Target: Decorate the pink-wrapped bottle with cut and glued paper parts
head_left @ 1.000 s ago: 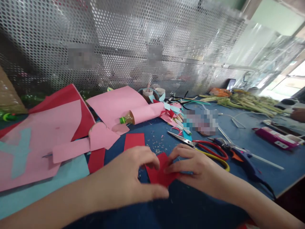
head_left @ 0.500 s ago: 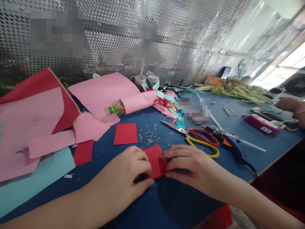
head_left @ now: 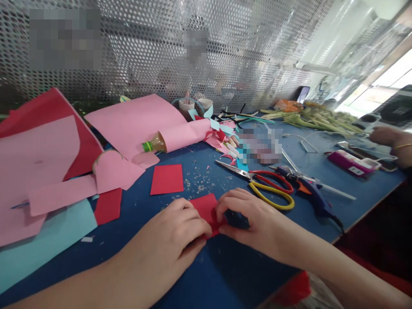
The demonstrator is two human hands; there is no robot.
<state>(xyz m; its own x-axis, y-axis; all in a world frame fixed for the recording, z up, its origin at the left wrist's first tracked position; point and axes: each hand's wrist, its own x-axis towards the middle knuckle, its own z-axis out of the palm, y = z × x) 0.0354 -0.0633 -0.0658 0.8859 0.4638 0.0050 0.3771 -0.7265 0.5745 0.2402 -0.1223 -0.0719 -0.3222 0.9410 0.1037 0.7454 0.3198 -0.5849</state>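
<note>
Between my hands on the blue table lies a red paper piece (head_left: 205,207), its near right part partly covered by fingers. My left hand (head_left: 182,229) grips its left and near edge, thumb below and fingers curled over. At the right edge, my right hand (head_left: 243,214) pinches the paper between thumb and fingertips. A second red square (head_left: 166,179) lies flat just beyond my left hand. Scissors (head_left: 257,180) with one red and one yellow handle rest beyond my right hand, blades partly apart. A blue glue gun (head_left: 310,189) lies to their right.
Pink sheets (head_left: 35,159), a light blue sheet (head_left: 61,240) and a bottle neck with a green cap (head_left: 154,143) lie left. Paper scraps (head_left: 222,135) and green stalks (head_left: 315,118) are at the back. Another person's hand (head_left: 386,137) is far right, near a purple box (head_left: 350,163).
My right fingers have bent more and drawn in at the paper's right edge. My left fingers have slid slightly right over its near edge. The view has shifted a little.
</note>
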